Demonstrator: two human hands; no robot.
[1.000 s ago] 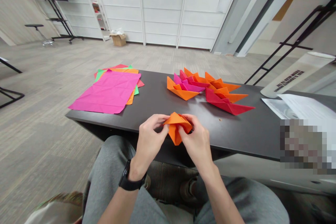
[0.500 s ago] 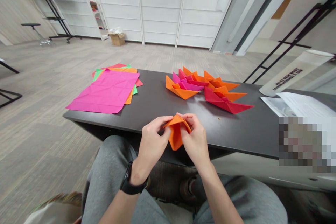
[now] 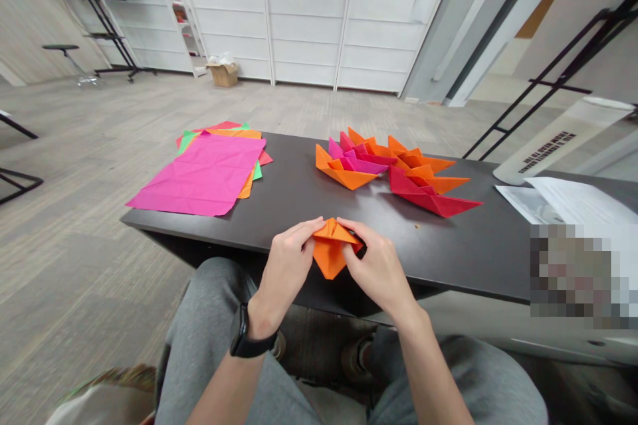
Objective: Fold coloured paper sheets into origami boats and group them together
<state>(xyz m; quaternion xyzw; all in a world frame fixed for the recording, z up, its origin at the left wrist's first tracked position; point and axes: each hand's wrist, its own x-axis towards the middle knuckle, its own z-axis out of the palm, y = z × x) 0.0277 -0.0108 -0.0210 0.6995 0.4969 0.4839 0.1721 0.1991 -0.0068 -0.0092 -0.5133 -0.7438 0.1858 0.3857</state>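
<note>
Between my two hands is a folded piece of orange paper point(image 3: 329, 257), held at the table's front edge with a point hanging down. My left hand point(image 3: 289, 257) pinches its left side, and a black band circles that wrist. On the other side my right hand point(image 3: 375, 264) grips the paper, the thumb pressed on its front face. Beyond my hands stand several folded paper boats: an orange one point(image 3: 343, 177) in front of pink ones point(image 3: 356, 158), and a red one point(image 3: 433, 198) before more orange ones point(image 3: 413, 159).
A stack of coloured sheets with a pink sheet point(image 3: 204, 176) on top lies at the left of the dark table point(image 3: 294, 206). At the right are a white cylinder point(image 3: 558, 139), printed papers point(image 3: 578, 196) and a blurred-out patch. My knees are under the table edge.
The orange paper's open hollow has narrowed and its top now shows creased folds. My right hand has shifted slightly, its fingers now lying along the top edge.
</note>
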